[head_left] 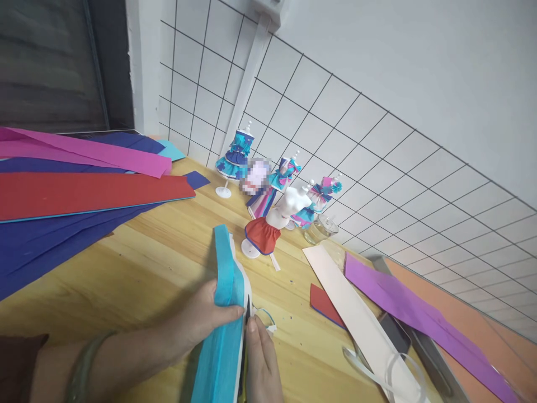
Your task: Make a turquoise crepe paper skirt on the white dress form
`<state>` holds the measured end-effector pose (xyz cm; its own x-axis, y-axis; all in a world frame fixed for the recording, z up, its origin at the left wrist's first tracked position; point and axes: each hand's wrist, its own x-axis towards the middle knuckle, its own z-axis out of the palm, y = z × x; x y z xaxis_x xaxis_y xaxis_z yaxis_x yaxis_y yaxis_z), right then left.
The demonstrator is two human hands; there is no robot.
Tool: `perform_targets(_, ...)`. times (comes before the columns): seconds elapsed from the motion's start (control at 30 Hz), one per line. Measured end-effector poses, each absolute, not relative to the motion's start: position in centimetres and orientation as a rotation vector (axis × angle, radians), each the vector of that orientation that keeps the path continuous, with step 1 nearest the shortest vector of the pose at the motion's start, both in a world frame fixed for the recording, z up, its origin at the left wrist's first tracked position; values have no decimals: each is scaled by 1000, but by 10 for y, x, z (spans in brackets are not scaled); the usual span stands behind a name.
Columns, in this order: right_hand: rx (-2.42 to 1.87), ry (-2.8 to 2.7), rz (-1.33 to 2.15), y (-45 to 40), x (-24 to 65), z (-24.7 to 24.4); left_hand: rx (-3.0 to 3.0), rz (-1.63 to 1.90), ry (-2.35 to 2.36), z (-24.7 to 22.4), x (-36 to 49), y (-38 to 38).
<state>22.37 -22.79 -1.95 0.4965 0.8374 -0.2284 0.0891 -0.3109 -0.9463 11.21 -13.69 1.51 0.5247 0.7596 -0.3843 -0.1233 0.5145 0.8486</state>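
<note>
A folded strip of blue crepe paper [224, 274] with a white edge stands over the wooden table. My left hand [210, 313] is closed on it, thumb on the near face. At the strip's right edge, my right hand [262, 358] is closed round scissors [244, 364], whose dark blade lies along the white edge. Most of the scissors' handles are hidden by the hand and the frame's bottom. Beyond the strip, a white mannequin [289, 204] wears a red paper skirt [263, 235]. A thin scrap curls just right of the blades.
Red paper [92, 193], pink paper [92, 154] and dark blue sheets lie at the left. Small dressed mannequins [239, 154] and a glass jar [321, 229] stand by the tiled wall. Pale paper [356, 313], purple paper [403, 296] and a red piece [325, 305] lie right.
</note>
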Motion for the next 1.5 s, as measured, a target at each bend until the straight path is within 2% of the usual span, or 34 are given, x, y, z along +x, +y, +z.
perform_targets(1.07, -1702, -712, 904, -226, 215, -9, 873, 621, 862, 14, 114, -139)
perform_targets(1.5, -1672, -749, 997, -225, 215, 0, 860, 607, 827, 14, 113, -141)
